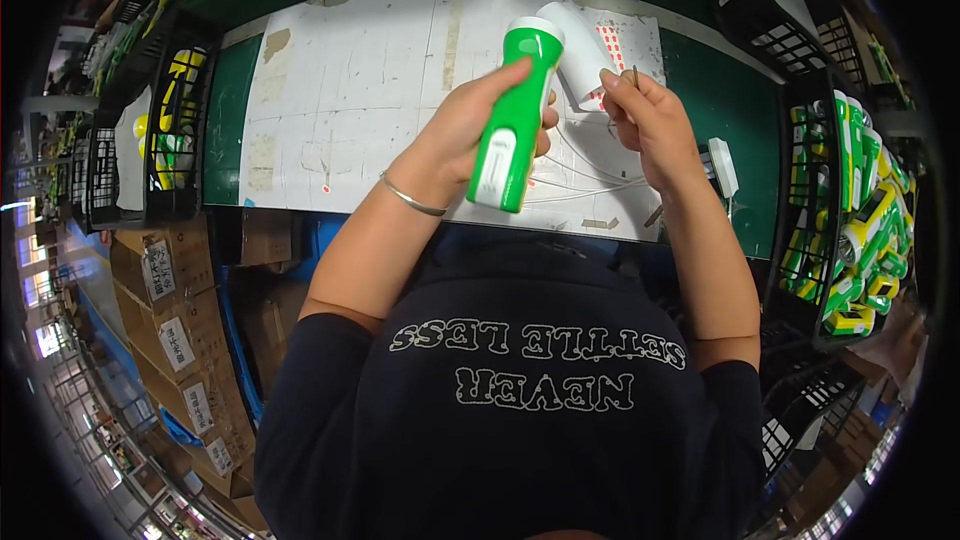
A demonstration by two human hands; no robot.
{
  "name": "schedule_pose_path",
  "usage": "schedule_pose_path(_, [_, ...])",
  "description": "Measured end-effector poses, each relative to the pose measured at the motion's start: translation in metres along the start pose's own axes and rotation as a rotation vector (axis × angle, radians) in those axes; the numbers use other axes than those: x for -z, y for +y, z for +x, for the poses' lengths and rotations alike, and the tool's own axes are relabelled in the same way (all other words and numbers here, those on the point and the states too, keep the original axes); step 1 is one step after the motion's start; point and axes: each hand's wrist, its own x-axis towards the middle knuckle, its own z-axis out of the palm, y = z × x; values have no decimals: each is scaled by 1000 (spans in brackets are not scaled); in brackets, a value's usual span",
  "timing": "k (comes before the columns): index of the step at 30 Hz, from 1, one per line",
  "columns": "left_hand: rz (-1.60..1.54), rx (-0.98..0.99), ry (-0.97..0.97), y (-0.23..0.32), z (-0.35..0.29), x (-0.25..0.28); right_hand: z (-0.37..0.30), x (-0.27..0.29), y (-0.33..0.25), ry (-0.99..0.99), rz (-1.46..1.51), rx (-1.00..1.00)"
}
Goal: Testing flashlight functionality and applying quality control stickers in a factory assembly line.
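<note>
My left hand (pixel 465 125) is wrapped round a green flashlight (pixel 515 125) with a white head and a white switch panel, held tilted above the white work sheet. The flashlight's head points away from me. My right hand (pixel 655 130) is closed in a pinch beside a white roll (pixel 572 50). A thin dark tip sticks up from its fingers; what it belongs to is too small to make out. Behind the roll lies a strip of small red stickers (pixel 610 45). White cable (pixel 590 180) runs across the sheet under my right wrist, near a white plug-like block (pixel 722 168).
The marked white sheet (pixel 350 90) covers much of the green table (pixel 735 90). On the right, a black crate (pixel 815 190) holds several green and yellow flashlights (pixel 870 230). Another black crate (pixel 180 205) with similar pieces stands left. Cardboard boxes (pixel 165 290) are stacked below it.
</note>
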Motion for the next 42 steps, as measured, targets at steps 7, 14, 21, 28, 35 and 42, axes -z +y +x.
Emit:
schedule_pose_path(7, [1906,-482,64,8,-29,-26,-12,1,-12,-352,-344,115])
schedule_pose_path(14, [2093,-425,164,41,-72,-4,-18,13,-1,-315,-186,195])
schedule_pose_path(21, [2062,-454,236,46,-95,3,-13,8,-3,-366,-161,192])
schedule_pose_path(28, [1813,-250,125,24,-77,1,-9,-18,-8,-457,-263,77])
schedule_pose_path(35, [478,48,-80,16,-75,31,11,-49,48,-89,-1164,393])
schedule_pose_path(42, [463,-149,-18,3,-66,26,9,-41,46,-159,-731,300])
